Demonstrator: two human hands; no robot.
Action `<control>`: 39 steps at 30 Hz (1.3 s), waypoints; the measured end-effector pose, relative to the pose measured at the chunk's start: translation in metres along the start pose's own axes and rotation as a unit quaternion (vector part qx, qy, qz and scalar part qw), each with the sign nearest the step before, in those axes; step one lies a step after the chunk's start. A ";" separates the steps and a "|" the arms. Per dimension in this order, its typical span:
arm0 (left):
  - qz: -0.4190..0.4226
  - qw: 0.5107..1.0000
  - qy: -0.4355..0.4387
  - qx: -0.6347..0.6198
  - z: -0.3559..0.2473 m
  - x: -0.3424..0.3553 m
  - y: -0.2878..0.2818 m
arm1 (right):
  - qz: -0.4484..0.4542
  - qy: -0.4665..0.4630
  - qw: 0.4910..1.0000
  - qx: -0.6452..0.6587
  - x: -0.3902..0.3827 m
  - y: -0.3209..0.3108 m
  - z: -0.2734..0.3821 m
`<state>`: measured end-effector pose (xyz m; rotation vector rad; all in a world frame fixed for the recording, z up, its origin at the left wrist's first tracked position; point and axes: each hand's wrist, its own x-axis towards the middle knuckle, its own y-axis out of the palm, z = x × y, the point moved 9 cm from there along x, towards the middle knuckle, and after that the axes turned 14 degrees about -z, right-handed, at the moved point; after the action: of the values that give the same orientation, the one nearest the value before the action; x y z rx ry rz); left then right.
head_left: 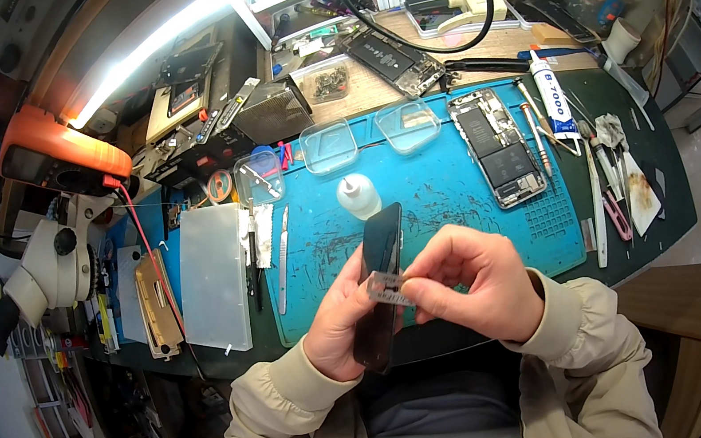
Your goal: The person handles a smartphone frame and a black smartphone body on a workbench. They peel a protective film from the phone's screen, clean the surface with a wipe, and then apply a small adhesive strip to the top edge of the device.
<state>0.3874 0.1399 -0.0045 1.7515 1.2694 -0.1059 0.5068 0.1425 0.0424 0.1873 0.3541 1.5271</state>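
Note:
My left hand (334, 324) is closed round a dark, glossy smartphone (383, 237), held tilted above the near edge of the blue mat. Between thumb and fingers, my right hand (486, 289) pinches a small flat metal card with cut-outs (385, 289). The card lies against the phone's side edge, and my left thumb is close by it. A white squeeze bottle (357, 196) stands just beyond the phone. To the right on the mat rests an opened phone (497, 149) with its battery and boards exposed.
Under everything spreads the blue work mat (318, 241). Two clear plastic trays (329, 147) sit at its far side. A glue tube (553, 96) and screwdrivers (535, 139) lie right; a scalpel (285, 260) and translucent case (214, 278) lie left. At far left are a microscope (52, 265) and orange multimeter (58, 148).

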 end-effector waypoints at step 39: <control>0.011 0.999 0.014 -0.039 0.004 0.003 -0.006 | 0.025 -0.165 0.973 -0.162 0.000 0.006 0.023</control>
<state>0.3855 0.1396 -0.0121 1.7054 1.2572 -0.0200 0.5087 0.1449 0.0662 0.1894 -0.1653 1.5486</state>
